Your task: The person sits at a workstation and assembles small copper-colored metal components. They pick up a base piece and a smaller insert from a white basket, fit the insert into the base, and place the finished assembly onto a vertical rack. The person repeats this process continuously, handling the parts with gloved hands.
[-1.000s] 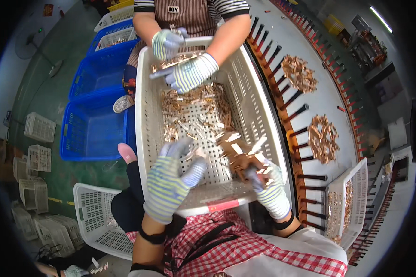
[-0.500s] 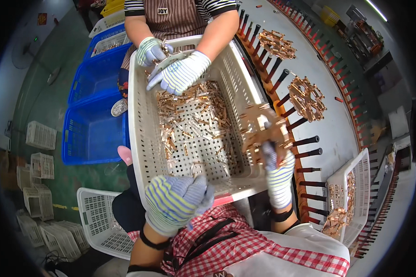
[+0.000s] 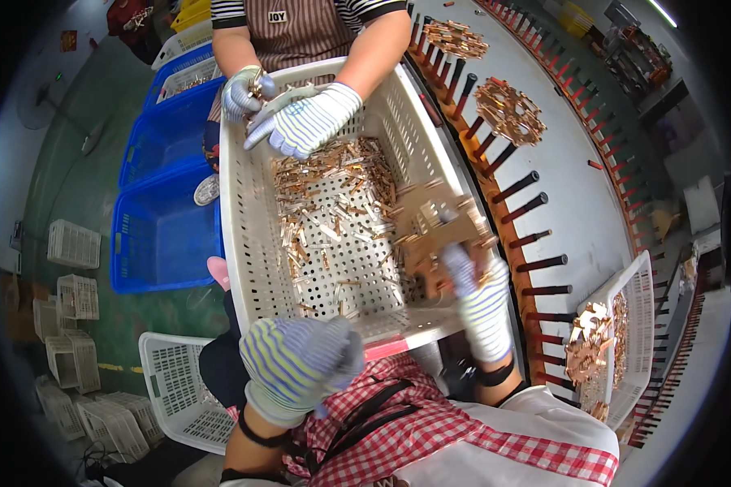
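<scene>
My right hand (image 3: 484, 304), in a striped glove, grips a flat copper-coloured metal plate with cut-outs (image 3: 439, 231) by its near edge. Blurred by motion, the plate is tilted over the right side of a white perforated basket (image 3: 237, 235). Small copper-coloured metal pieces (image 3: 345, 174) lie scattered on the basket's floor, thickest toward the far end. My left hand (image 3: 296, 365), gloved alike, is closed above the basket's near left corner; whatever its fingers hold is hidden. Across the basket, a co-worker's gloved hands (image 3: 304, 122) hold a greyish plate and small pieces.
Along the right runs a conveyor with black-tipped pegs (image 3: 544, 264); copper-coloured plates (image 3: 510, 114) rest on some. A white basket with copper parts (image 3: 632, 341) stands at the lower right. Blue crates (image 3: 166, 231) are at the left, another white basket (image 3: 183, 390) at the lower left.
My right hand has shifted the plate slightly left, further over the basket. The plates on the conveyor pegs have moved away from me. My left hand has moved slightly left, still closed.
</scene>
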The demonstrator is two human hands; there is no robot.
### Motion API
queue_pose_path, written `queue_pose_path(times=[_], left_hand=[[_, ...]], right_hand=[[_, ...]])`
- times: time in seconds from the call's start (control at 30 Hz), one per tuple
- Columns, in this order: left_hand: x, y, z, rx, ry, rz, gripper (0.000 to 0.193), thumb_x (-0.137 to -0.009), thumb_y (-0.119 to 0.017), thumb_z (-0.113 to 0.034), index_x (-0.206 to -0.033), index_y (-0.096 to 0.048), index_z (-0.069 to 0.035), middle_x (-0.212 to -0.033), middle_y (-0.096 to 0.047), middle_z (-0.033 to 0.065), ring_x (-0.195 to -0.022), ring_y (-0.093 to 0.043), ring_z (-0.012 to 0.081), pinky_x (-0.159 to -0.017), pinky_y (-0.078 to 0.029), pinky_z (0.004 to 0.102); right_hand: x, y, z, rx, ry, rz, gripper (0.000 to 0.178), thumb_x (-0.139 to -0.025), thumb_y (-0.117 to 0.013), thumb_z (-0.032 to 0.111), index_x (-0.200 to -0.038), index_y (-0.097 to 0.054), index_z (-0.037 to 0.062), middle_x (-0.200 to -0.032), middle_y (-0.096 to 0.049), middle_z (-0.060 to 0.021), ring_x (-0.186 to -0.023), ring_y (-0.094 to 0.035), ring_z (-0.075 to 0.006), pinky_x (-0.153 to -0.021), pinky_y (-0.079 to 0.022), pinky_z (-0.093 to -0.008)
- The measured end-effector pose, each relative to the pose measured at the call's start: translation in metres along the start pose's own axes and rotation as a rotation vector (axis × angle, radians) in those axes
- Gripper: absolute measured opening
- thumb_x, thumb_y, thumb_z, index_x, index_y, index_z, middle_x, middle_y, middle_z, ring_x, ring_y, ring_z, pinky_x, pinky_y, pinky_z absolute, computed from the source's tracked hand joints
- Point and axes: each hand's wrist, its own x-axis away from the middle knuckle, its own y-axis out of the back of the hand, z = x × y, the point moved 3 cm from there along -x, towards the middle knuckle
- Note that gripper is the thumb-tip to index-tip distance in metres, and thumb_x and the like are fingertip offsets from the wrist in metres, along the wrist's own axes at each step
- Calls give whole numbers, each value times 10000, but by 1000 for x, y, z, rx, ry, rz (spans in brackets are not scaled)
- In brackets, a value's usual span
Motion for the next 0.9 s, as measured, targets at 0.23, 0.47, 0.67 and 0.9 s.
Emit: queue_pose_path(times=[0.23,0.47,0.67,0.9], left_hand=[[23,-16,0,624,527,73,363,-817,-716,-210,-1105,-621,-11,-700,-602,0,-596,-568,106,-554,-460,249],[77,-8,-49,1370,1030,-369,285,-922,-658,-280,-1102,-575,-75,-785,-468,-65,-506,-381,16,-403,-306,191],[110,-23,-107,1436,981,154,329,-960,-595,-252,-1208,-524,-50,-686,-561,-15,-581,-523,54,-479,-401,206],[113,28,-107,211,386,-215,228,-892,-637,-242,-962,-604,-28,-786,-623,129,-615,-623,265,-565,-481,380]], right_hand=[[58,-2,14,13,76,681,207,-940,-587,216,-985,-640,22,-741,-619,-122,-640,-615,-216,-601,-494,-321],[101,5,16,-627,65,489,1003,-752,-737,570,-1492,-300,54,-1210,-541,-128,-998,-528,-188,-960,-414,-331],[176,-20,13,-711,-317,-19,352,-873,-704,245,-1124,-576,35,-1005,-618,-32,-909,-567,-131,-806,-473,-301],[220,13,19,-367,-154,430,336,-888,-662,249,-1098,-621,-10,-778,-657,-16,-685,-576,-81,-670,-492,-251]])
